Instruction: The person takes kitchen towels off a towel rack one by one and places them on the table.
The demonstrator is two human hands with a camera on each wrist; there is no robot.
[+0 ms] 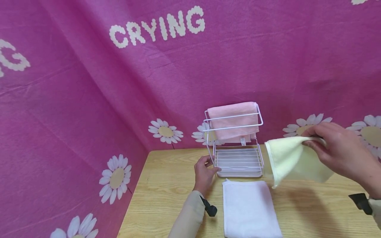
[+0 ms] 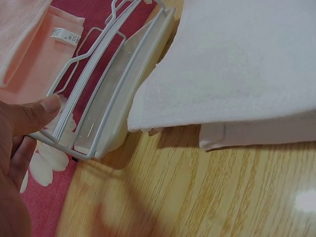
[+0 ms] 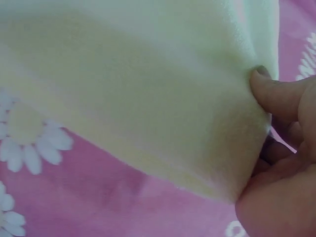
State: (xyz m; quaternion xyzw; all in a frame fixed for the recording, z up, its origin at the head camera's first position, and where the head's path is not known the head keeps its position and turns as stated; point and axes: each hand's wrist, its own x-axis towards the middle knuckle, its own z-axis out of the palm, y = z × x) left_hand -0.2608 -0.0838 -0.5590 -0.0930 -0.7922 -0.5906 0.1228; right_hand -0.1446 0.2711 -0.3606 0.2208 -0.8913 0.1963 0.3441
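Note:
My left hand [image 1: 203, 175] grips the lower left side of a white wire rack [image 1: 232, 128]; its thumb lies on the wire in the left wrist view. A pink towel [image 1: 233, 110] hangs folded over the upper bars, its tag [image 2: 65, 35] showing. Under the lower wires is a pale drip tray [image 1: 238, 173]. To the right of the rack, my right hand [image 1: 342, 153] pinches a light yellow towel [image 1: 282, 158] between thumb and fingers, holding it above the table. The towel drapes down to the left of that hand.
A folded white towel [image 1: 250, 208] lies on the wooden table [image 1: 163, 185] in front of the rack. Behind and to the left hangs a magenta cloth [image 1: 268, 59] with white daisies and lettering, close to the rack's back.

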